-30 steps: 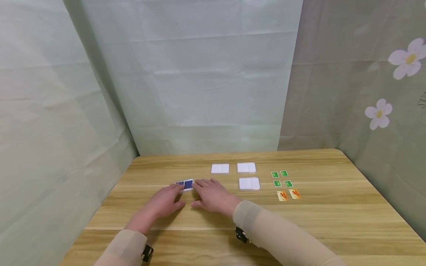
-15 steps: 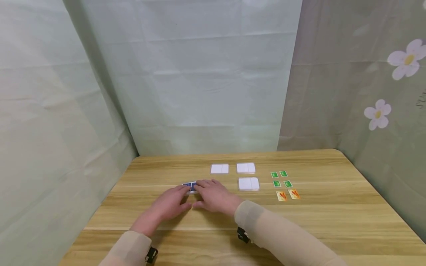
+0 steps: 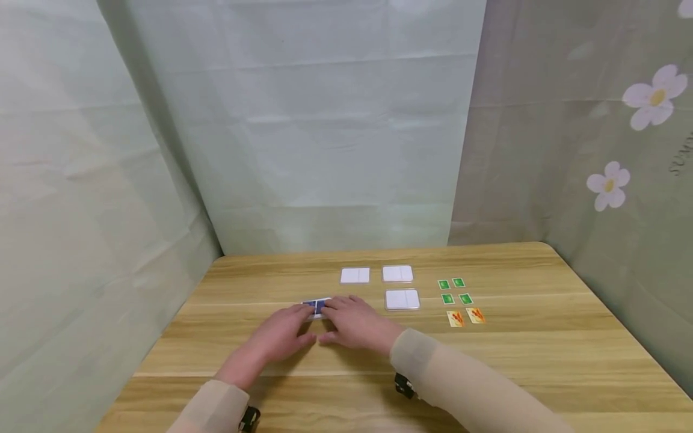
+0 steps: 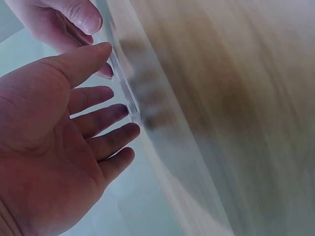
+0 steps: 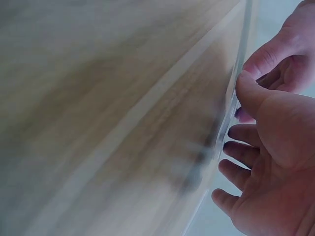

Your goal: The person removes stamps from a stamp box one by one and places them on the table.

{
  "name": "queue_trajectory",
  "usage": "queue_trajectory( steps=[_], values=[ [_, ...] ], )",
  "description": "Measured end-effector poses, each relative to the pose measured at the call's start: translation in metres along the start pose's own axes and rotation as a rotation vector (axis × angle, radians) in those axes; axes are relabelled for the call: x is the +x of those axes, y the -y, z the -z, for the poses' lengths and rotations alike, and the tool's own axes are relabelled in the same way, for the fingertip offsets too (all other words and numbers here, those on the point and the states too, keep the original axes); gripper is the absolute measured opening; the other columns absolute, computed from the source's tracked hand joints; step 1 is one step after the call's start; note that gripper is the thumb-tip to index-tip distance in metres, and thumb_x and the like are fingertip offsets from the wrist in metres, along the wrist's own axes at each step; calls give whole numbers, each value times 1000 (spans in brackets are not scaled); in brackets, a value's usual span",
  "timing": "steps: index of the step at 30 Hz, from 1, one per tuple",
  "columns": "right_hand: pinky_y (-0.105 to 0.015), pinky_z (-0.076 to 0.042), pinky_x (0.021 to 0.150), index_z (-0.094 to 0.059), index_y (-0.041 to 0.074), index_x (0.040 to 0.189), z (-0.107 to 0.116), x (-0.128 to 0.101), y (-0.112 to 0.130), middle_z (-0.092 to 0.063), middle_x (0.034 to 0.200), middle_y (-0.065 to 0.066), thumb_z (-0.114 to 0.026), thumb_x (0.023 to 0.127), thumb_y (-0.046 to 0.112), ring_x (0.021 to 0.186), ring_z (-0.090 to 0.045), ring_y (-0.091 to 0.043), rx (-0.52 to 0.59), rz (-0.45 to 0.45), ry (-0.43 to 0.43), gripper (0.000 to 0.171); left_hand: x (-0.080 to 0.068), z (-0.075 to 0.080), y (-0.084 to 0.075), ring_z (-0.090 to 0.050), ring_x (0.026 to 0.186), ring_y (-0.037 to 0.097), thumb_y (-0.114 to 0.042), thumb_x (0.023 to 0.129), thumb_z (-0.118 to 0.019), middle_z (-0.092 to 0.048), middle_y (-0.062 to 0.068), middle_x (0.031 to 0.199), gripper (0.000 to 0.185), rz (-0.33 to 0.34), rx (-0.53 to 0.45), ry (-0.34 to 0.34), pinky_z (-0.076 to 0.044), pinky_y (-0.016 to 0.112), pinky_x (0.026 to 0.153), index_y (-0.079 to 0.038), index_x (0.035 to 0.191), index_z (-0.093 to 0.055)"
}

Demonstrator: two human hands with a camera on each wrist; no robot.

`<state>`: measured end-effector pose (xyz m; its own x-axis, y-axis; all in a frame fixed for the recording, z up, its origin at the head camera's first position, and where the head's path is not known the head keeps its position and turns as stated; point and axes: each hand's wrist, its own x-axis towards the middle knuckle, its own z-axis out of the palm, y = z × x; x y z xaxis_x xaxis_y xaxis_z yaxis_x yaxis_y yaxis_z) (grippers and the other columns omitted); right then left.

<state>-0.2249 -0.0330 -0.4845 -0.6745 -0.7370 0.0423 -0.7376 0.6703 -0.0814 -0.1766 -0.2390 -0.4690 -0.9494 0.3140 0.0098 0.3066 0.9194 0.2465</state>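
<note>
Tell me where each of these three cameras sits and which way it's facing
Head: worn high, facing forward and down at the wooden table; shows both sleeved forearms, left hand and right hand at a blue card case.
Left wrist: under the left hand, facing along its palm; blurred.
Right wrist: under the right hand, likewise.
Shared: both wrist views catch both hands and a clear edge between them.

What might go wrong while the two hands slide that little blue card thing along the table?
The blue card case is thin and flat on the table, so the fingertips of the left hand and right hand may slip off its edges. Pushed further right, it might bump the clear case beside it.
</note>
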Motion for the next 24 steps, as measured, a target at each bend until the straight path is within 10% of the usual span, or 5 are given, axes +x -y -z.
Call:
queue_trajectory(
  steps=[24],
  values=[
    [-56,-32,129,-54,10,163,5,-61,-26,-47,170,-9,-67,106,58,157,-43,-29,96,12,28,75,5,-10,-38,-65,131,44,-27,99,-85,-68,23,141,55,-156,43,-2,-50,60,114,2,143,-68]
  ],
)
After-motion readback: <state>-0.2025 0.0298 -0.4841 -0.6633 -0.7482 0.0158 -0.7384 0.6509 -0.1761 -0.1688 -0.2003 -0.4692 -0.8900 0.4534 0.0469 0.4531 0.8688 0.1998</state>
